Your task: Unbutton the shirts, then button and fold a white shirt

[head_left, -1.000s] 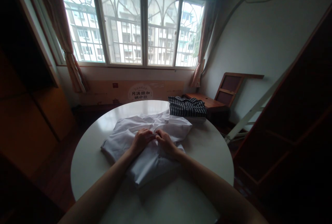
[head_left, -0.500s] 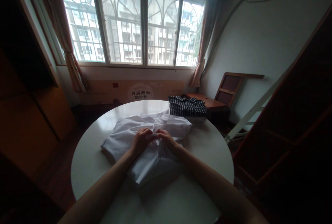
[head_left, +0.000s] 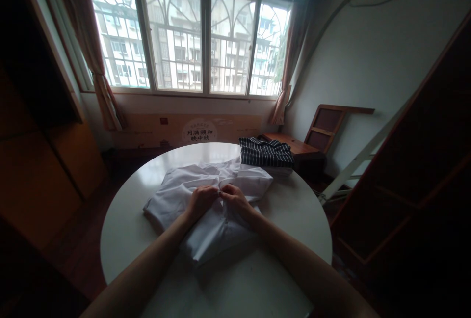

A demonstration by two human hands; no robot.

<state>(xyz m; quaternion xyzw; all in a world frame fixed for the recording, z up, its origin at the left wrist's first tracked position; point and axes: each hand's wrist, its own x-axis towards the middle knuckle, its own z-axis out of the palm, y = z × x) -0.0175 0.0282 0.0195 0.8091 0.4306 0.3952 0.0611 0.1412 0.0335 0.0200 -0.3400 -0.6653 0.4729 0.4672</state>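
A white shirt (head_left: 206, 200) is seen spread, partly bunched, on a round white table (head_left: 287, 210), lying across the middle of the top with its near end toward the table's front edge. The left hand (head_left: 200, 201) and right hand (head_left: 235, 200) are set on the garment side by side, fingertips meeting at the shirt's centre line. The fingers of both hands are curled and pinched onto a small bit of cloth there; whether a button or only the placket edge is held cannot be told, the detail being too small and dim. The fabric is judged light, thin and limp: it drapes in soft folds, holds no shape of its own, and would be expected to slide readily on the smooth tabletop if pulled from one side. A two-handed hold is judged best, taken at doubled or seamed parts (front edge, collar, shoulder seams), where the cloth is firmer and less likely to stretch or slip out of a pinch; a grip in the middle of a single layer would merely raise a peak. Nothing fragile is noted. A dark striped garment (head_left: 265, 152) is recorded folded at the far right rim of the table, well apart from the hands and just beside the shirt's far corner. No container is seen on the table; a flat printed cardboard box (head_left: 191, 130) is noted standing against the wall under the window (head_left: 191, 33), its contents not visible.
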